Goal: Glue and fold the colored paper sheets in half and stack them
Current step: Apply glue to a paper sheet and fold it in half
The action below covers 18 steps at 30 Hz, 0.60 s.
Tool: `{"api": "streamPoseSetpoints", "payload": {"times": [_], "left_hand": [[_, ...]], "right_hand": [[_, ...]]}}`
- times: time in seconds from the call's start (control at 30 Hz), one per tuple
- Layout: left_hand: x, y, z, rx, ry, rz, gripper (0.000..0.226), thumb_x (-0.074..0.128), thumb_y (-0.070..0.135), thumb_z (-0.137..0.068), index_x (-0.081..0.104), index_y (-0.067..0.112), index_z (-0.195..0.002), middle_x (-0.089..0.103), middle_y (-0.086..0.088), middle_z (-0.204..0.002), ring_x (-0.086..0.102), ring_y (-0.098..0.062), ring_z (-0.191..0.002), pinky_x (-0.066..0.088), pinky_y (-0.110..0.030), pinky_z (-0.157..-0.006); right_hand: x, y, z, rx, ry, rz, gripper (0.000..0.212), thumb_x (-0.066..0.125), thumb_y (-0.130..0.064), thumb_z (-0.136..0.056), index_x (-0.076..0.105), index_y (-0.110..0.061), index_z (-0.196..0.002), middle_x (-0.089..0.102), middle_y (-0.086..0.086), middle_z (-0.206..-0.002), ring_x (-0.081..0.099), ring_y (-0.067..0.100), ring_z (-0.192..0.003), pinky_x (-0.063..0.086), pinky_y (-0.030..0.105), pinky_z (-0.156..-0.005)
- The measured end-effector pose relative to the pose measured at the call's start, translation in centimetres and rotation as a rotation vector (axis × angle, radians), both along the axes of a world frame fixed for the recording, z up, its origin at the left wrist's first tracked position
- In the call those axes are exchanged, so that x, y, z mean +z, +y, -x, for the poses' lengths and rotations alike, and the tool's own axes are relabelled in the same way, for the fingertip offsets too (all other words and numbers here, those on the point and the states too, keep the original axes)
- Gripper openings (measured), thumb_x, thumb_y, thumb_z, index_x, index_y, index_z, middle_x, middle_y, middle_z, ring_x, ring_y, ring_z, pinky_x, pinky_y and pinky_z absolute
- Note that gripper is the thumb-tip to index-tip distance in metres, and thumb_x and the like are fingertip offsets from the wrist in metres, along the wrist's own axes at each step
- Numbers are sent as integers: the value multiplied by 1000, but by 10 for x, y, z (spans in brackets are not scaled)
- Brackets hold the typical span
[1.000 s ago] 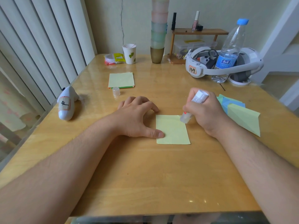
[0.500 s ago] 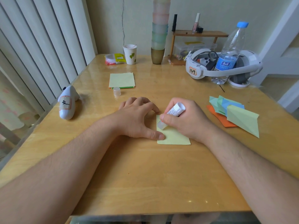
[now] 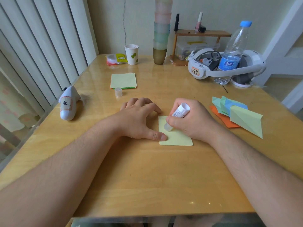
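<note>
Headset [image 3: 201,72] tag reading "149", blue-labelled water bottle [image 3: 232,53], lettered glue stick [image 3: 178,114]

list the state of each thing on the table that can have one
glue stick: uncapped, tip down on the sheet
glue cap: off, standing alone
yellow-green sheet: flat, unfolded
right hand: grips the glue stick
left hand: fingers spread, thumb presses the sheet's edge
paper stack: flat, unfolded
folded sheets: folded, piled loosely
water bottle: capped, upright
paper cup: upright
</note>
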<state>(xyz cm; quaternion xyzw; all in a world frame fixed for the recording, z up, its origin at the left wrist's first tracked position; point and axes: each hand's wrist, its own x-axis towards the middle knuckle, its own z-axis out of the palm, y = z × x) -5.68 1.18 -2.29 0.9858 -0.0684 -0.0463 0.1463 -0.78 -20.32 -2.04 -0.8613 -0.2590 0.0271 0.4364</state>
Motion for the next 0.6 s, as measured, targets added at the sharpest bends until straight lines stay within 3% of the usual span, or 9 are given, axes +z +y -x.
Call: {"api": "streamPoseSetpoints", "payload": {"times": [0.17, 0.33, 0.5, 0.6], "left_hand": [[0, 0, 0, -2, 0, -1, 94, 63, 96, -57, 42, 54, -138, 31, 16, -150, 19, -20, -144, 19, -44, -119], [-1, 1, -1, -11, 9, 3, 97, 56, 100, -52, 41, 55, -137, 30, 17, -149, 19, -19, -143, 19, -44, -117], [-1, 1, -1, -11, 5, 2, 97, 58, 99, -53, 42, 54, -137, 30, 17, -149, 18, -19, -143, 20, -45, -119], [0, 2, -1, -12, 5, 2, 95, 58, 99, -54, 42, 55, -137, 30, 17, -149, 18, -19, -143, 20, -46, -120]], "right_hand": [[6, -13, -4, -11, -33, 88, 23, 78, -24, -80, 58, -17, -71, 54, -11, -56, 43, 7, -54, 35, 19, -48], [7, -23, -11, -21, -32, 125, 23, 76, -22, -77, 55, -12, -72, 50, -5, -58, 41, 10, -55, 37, 31, -56], [8, -25, -13, -32, -30, 136, 27, 66, -34, -64, 52, -13, -73, 54, 13, -68, 42, 15, -59, 37, 34, -58], [7, -24, -13, -34, -42, 147, 28, 64, -35, -63, 51, -12, -72, 53, 12, -66, 41, 15, -59, 36, 34, -58]]}}
